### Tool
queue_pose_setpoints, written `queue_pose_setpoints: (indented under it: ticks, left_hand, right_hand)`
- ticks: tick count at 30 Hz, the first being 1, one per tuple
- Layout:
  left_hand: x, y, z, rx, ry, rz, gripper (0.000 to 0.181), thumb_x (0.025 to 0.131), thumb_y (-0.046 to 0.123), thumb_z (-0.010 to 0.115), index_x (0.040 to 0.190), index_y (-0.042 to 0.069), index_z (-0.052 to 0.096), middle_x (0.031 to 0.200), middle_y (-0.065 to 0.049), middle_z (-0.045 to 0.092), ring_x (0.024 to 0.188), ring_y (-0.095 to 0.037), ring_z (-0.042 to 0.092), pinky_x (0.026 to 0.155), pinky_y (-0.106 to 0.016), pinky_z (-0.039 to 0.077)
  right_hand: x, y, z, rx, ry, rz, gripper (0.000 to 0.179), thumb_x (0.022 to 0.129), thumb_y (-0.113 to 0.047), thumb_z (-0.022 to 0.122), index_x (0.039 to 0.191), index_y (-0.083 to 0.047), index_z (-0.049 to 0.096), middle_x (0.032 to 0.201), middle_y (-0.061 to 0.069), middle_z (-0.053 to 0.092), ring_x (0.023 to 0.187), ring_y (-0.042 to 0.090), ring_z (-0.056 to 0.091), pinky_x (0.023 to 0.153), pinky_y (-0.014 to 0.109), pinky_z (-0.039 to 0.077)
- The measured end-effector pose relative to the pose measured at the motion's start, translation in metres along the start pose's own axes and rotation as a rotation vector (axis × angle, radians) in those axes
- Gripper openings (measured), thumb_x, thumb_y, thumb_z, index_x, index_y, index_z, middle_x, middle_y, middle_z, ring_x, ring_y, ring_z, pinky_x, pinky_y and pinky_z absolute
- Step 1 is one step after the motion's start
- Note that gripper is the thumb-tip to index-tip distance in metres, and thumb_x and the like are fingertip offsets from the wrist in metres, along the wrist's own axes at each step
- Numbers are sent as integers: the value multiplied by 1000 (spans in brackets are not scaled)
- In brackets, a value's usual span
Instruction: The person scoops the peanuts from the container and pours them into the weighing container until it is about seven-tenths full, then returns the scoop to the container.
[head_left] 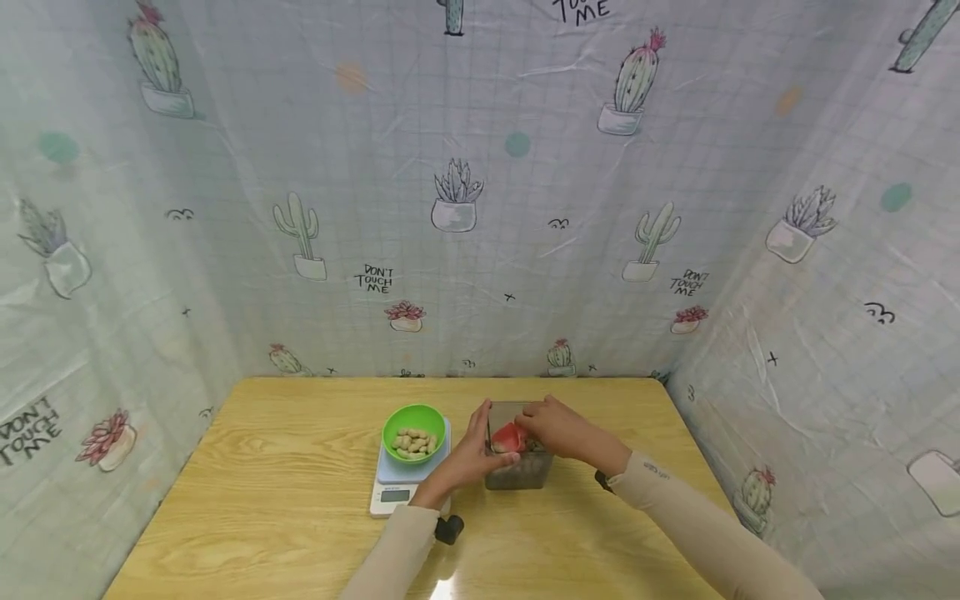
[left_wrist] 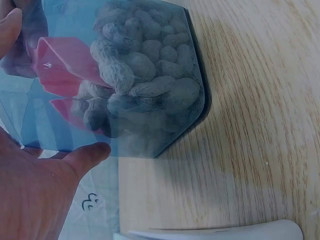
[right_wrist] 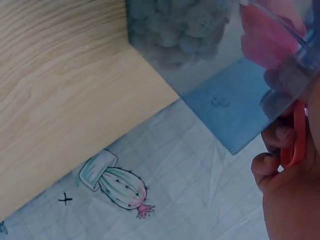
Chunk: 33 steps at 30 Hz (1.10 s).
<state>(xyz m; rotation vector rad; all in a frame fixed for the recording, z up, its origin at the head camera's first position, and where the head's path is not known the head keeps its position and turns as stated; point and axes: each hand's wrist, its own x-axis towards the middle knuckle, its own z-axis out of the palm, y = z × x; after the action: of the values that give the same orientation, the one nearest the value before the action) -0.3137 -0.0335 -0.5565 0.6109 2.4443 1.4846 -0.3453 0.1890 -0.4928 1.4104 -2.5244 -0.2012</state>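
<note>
A clear, dark-tinted container (head_left: 517, 477) stands on the table with unshelled peanuts (left_wrist: 142, 65) inside. My left hand (head_left: 467, 460) grips its left side, the thumb along the near wall and the fingers up at the rim. Over the right side of the container, my right hand (head_left: 564, 432) holds a red scoop (head_left: 507, 438) by its handle (right_wrist: 299, 135). The scoop's bowl is tilted inside the container, with some peanuts at its mouth in the left wrist view. Part of the handle is hidden behind the right hand's fingers.
Left of the container, a white kitchen scale (head_left: 384, 497) bears a green bowl (head_left: 388, 433) holding several peanuts (head_left: 414, 443). The wooden table (head_left: 270, 475) meets cactus-print curtains (head_left: 510, 250) at the back and sides.
</note>
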Motion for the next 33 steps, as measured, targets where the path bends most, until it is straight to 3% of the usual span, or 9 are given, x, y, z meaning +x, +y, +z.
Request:
queue_pose_setpoints:
  ticks: [9,16,22,33]
  left_hand:
    - [2,0,-2,18,27,-23,111,84,56,71,159,26,-6,167,-9,-1,145,-40,31,109,-56,38]
    - [3,2,-4,34,29,-38,111,85,56,70,159,25,-7,167,-12,-1,149,-40,22,112,-58,33]
    - [0,4,-3,21,35,-53,111,86,51,71,159,23,-8,167,-12,-3,149,-40,21,112,-59,32]
    - [-4,6,0,30,39,-40,113,85,57,69,159,22,-9,167,-12,-5,151,-38,16,114,-59,29]
  right_hand:
    - [-11,7,-9,170,17,88,6,94,-19,66,100,-16,67,88,-4,66,76,14,57,70,35,45]
    - [-19,12,-3,232,50,194,16,98,-21,60,111,-14,66,100,0,69,88,17,65,84,40,53]
    - [-21,6,-1,340,58,221,17,99,-21,59,114,-14,65,102,0,70,87,17,65,81,39,54]
    - [-28,0,5,385,132,279,14,100,-19,56,112,-15,64,95,-2,67,83,14,62,79,39,51]
